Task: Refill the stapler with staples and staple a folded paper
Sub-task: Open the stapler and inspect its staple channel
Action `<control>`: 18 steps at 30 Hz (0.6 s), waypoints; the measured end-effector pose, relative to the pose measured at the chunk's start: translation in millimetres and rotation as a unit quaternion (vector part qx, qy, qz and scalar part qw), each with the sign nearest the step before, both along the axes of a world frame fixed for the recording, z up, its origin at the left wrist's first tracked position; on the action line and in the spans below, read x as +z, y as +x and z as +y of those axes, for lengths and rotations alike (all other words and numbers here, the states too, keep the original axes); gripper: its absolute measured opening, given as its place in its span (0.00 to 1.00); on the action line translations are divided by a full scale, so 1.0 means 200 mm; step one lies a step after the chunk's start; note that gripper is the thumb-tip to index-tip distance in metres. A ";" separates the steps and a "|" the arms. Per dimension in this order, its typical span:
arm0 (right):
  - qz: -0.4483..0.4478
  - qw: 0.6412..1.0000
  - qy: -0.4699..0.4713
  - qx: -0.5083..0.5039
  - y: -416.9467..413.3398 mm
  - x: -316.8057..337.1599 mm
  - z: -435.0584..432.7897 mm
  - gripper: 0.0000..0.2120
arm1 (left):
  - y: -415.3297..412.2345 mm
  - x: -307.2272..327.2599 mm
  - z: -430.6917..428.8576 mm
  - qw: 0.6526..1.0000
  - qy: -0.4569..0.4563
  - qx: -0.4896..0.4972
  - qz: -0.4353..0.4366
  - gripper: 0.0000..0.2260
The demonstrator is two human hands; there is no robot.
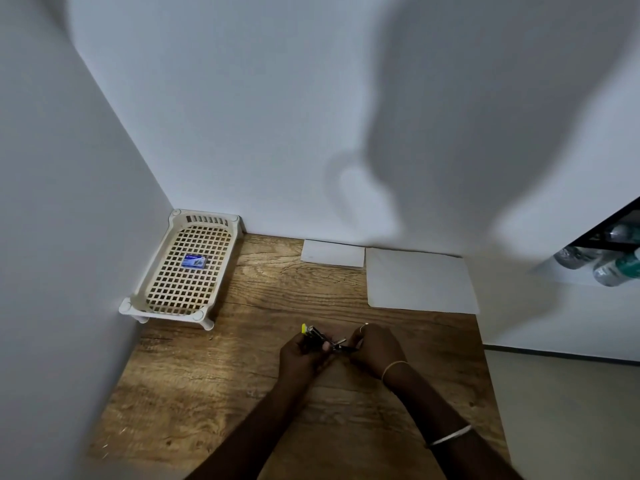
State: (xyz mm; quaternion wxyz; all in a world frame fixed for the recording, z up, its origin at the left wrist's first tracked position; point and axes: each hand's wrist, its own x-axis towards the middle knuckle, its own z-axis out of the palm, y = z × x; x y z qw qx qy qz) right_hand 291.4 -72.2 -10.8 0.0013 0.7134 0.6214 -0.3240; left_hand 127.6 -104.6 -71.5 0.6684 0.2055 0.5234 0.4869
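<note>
A small black and yellow stapler (320, 337) is held just above the wooden table (242, 368), near its middle. My left hand (301, 355) grips its body from the left. My right hand (372, 348) pinches the metal end that sticks out on the right. Whether a strip of staples lies between the fingers is too small to tell. A blue staple box (194, 261) lies in the cream basket (162, 289) at the far left. A folded white paper (333, 253) rests against the back wall, beside a larger white sheet (420, 282).
White walls close in on the left and back sides of the table. The table's right edge drops to a pale floor. Several plastic bottles (609, 265) lie on a dark shelf at the far right.
</note>
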 end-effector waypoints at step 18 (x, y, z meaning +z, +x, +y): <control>-0.068 0.995 0.058 0.042 0.01 -0.08 -0.02 0.05 | -0.25 0.06 0.19 0.800 0.214 -0.251 0.501 0.14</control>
